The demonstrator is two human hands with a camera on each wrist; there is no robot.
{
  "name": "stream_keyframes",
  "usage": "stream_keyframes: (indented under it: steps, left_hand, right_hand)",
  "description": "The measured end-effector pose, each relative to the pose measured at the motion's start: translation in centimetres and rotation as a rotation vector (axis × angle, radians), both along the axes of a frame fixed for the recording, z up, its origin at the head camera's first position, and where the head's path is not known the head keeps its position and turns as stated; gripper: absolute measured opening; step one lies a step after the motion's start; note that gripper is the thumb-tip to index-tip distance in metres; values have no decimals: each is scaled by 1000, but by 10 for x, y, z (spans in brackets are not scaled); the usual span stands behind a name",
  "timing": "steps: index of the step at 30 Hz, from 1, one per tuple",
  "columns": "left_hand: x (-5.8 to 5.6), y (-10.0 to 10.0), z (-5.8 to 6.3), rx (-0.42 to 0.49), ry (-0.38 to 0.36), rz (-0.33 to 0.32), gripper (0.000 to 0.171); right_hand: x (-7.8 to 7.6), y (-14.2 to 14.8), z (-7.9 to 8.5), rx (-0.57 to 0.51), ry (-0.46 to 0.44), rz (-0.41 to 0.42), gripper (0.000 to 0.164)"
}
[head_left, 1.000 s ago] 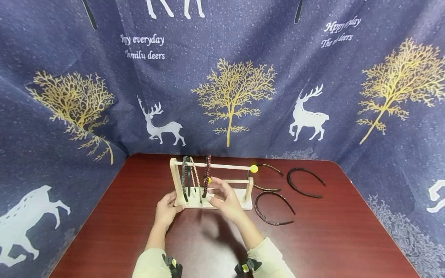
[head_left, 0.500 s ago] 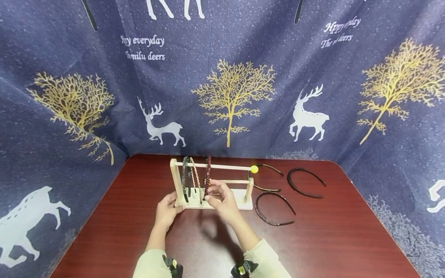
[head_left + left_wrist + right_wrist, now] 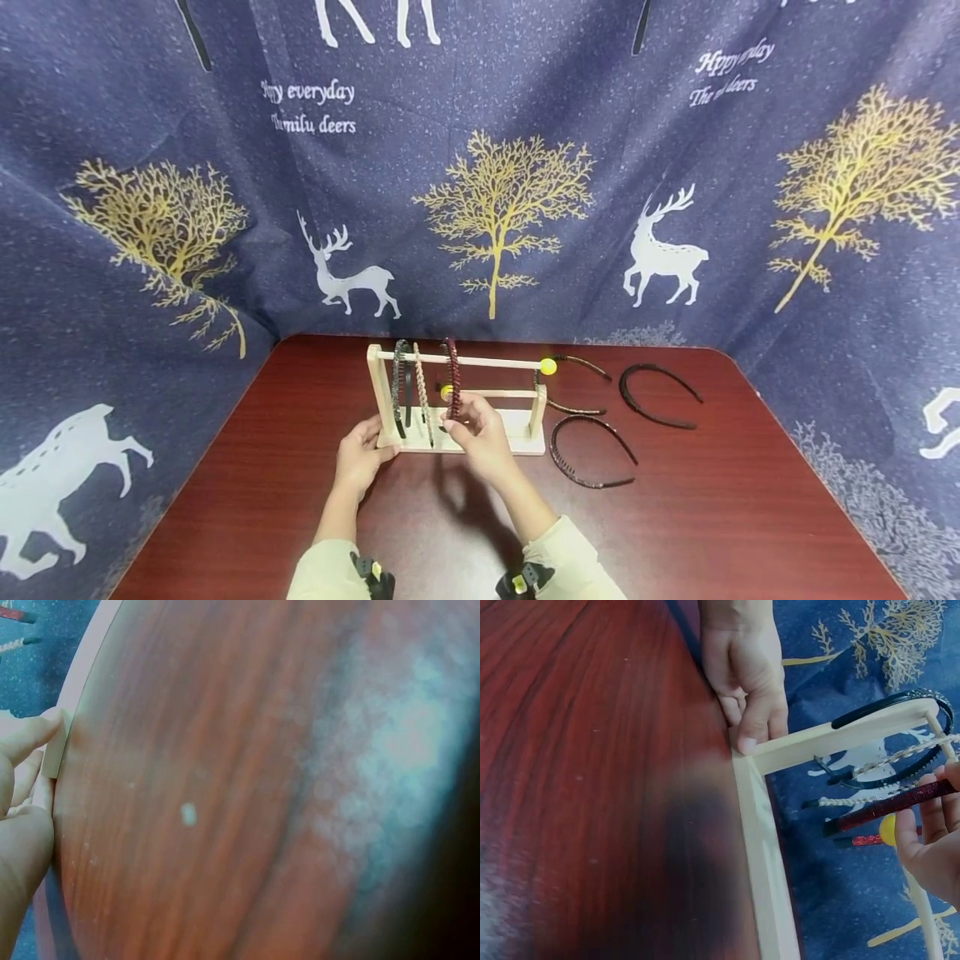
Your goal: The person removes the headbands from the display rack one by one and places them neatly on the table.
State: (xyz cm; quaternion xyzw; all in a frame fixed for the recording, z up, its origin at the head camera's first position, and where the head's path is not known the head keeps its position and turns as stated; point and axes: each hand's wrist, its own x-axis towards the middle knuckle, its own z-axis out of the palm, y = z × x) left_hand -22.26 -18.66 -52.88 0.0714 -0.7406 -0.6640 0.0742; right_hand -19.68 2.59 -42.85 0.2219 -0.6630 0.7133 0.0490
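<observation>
A wooden rack (image 3: 531, 412) stands mid-table with a black headband (image 3: 400, 383), a beige braided headband (image 3: 422, 392) and a dark red headband (image 3: 452, 375) hung on its top rod. My right hand (image 3: 472, 429) pinches the lower end of the red headband (image 3: 889, 806). My left hand (image 3: 360, 454) grips the left front corner of the rack's base (image 3: 757, 757), fingers curled on the wood. In the left wrist view only my fingers (image 3: 22, 787) against the base edge (image 3: 54, 750) and blurred tabletop show.
Three loose headbands lie on the red-brown table (image 3: 675, 517) right of the rack: a thin brown one (image 3: 570, 385), a black one (image 3: 660, 393) and a dark toothed one (image 3: 588, 450). A yellow ball (image 3: 549, 366) caps the rod's right end. Blue printed cloth (image 3: 495, 208) surrounds the table.
My right hand's spread fingers have closed onto the red headband's lower end, and the band has shifted a little on the rod. The left hand has stayed on the base.
</observation>
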Motion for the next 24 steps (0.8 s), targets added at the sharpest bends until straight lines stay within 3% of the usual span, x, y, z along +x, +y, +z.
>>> stream_keyframes:
  steps: [13,20,24]
  left_hand:
    - [-1,-1,1,-9,-1,3,62]
    - [1,-1,1,-27,-8,-2,63]
    - [1,0,2,-34,-10,1,63]
  right_hand:
    - [0,6,23,0,123,-33,26]
    - [7,16,23,20,90,-76,27]
    - [5,28,13,-12,98,-123,29]
